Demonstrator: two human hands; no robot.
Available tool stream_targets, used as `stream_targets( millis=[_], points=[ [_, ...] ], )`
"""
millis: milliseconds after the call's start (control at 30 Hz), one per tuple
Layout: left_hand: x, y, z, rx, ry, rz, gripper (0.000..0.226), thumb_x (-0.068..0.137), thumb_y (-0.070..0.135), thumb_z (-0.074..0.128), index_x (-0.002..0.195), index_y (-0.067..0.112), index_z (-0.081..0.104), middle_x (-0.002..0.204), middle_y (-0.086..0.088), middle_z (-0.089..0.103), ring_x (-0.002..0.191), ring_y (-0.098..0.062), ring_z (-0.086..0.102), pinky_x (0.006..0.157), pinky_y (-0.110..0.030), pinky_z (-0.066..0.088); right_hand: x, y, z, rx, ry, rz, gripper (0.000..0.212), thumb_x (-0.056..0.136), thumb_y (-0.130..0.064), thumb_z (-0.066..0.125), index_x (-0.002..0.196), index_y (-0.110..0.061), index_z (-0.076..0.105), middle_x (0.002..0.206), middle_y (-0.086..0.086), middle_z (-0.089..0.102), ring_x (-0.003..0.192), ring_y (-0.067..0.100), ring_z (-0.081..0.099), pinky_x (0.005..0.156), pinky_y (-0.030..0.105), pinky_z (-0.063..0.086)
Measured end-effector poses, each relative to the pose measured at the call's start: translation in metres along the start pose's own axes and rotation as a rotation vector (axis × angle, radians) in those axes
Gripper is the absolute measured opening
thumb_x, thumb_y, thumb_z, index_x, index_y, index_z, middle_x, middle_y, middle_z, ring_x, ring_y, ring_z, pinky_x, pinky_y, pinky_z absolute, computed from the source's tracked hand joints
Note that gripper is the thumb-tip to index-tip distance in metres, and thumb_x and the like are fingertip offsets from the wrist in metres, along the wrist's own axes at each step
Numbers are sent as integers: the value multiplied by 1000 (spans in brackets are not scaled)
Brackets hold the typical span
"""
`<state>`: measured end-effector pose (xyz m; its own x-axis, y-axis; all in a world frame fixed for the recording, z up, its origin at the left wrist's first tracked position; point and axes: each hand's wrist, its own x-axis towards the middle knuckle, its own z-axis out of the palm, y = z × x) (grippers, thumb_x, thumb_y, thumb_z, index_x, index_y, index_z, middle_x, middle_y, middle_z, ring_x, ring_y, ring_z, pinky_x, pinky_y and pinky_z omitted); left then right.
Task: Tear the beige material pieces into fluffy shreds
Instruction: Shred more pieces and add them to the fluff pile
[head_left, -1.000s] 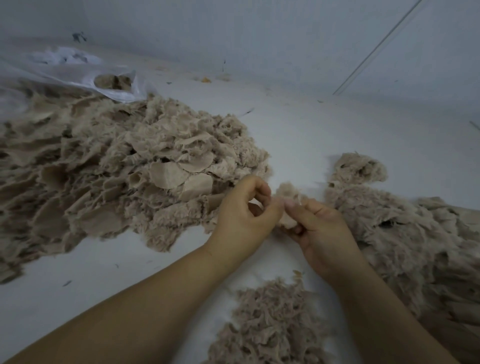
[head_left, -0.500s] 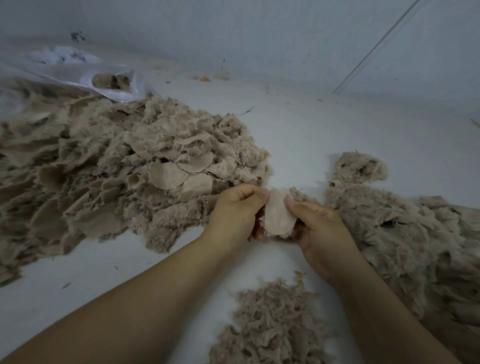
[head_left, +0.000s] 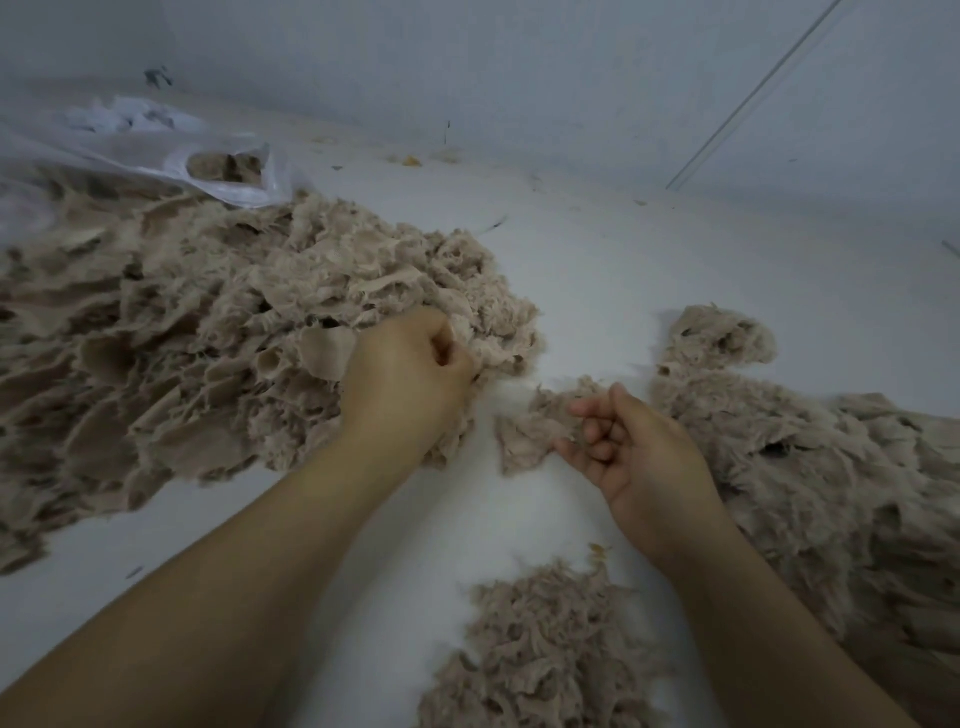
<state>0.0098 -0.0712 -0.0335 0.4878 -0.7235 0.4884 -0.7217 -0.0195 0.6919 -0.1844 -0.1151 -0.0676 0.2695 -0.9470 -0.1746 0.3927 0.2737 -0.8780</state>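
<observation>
A big heap of beige material pieces (head_left: 197, 343) covers the left of the white surface. My left hand (head_left: 410, 374) rests at its right edge, fingers closed on a piece of that heap. A small torn fluffy shred (head_left: 535, 426) lies between my hands, touching the fingertips of my right hand (head_left: 628, 447), whose fingers are loosely curled and apart. A mound of fluffy shreds (head_left: 831, 467) spreads on the right, under and beyond my right hand. Another small pile of shreds (head_left: 545, 649) sits near the bottom, between my forearms.
A clear plastic bag (head_left: 171, 150) with some beige pieces inside lies at the back left. A pale wall (head_left: 519, 67) rises behind the white surface (head_left: 623, 270). Small scraps (head_left: 413, 161) dot the surface near the wall.
My hands have separated. The left moved left into the big heap and closed on a piece; the right let the torn shred drop by the right mound.
</observation>
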Motion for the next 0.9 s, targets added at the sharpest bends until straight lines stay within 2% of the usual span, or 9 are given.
stream_targets(
  millis=[133,267,333,467,567,667,767,833,900],
  points=[
    [-6,0,-5,479,-158,183,16,86,8,55,73,14,47,67,-6,51,69,-34,58,50,-32,29,2,1,1,39,15,4,39,103,-25,50,80,-1,71,57,2,51,50,10,46,66,30,61],
    [-28,26,6,473,-208,492,11,71,9,71,71,10,60,71,-10,58,53,-31,58,47,-25,29,3,3,-2,48,-22,-18,41,102,-26,51,76,-7,76,62,4,54,57,12,50,69,31,60],
    [-38,33,20,471,-268,570,7,79,19,66,82,13,62,80,-6,60,62,-29,61,54,-29,37,5,4,-3,40,-37,-28,42,102,-27,50,76,-8,77,64,4,55,60,13,51,71,31,60],
    [-41,24,40,501,-436,395,19,94,20,51,112,18,56,105,-1,57,92,-24,62,57,-30,32,7,5,-4,28,-28,-48,41,102,-26,51,74,-12,79,65,3,55,60,11,51,72,31,59],
    [-34,18,45,347,-495,312,4,93,11,53,95,13,56,92,-3,51,89,-27,58,64,-36,43,9,8,-5,29,-5,-74,33,103,-20,52,85,-7,76,68,2,58,62,11,55,74,31,60],
    [-31,18,44,122,-531,270,10,92,11,61,82,10,62,74,1,51,74,-19,57,68,-30,43,12,9,-7,33,11,-69,23,102,-15,54,107,0,69,87,8,72,80,17,70,76,30,60],
    [-31,22,40,-209,-424,42,13,91,10,65,79,6,67,52,2,56,41,-16,55,47,-26,44,14,10,-9,34,23,-37,27,102,-14,54,121,3,63,112,19,72,104,27,72,82,32,61],
    [-32,24,36,-455,-359,-124,17,93,9,63,76,8,65,46,-7,58,34,-23,56,35,-24,41,15,11,-9,61,28,-34,26,101,-13,55,120,3,63,112,20,73,105,28,72,85,33,60],
    [-32,24,35,-600,-310,-201,19,94,8,61,76,8,63,46,-6,57,33,-25,56,34,-24,40,13,10,-9,67,22,-34,25,101,-12,54,118,3,63,109,19,74,104,28,72,85,32,60]
  ],
)
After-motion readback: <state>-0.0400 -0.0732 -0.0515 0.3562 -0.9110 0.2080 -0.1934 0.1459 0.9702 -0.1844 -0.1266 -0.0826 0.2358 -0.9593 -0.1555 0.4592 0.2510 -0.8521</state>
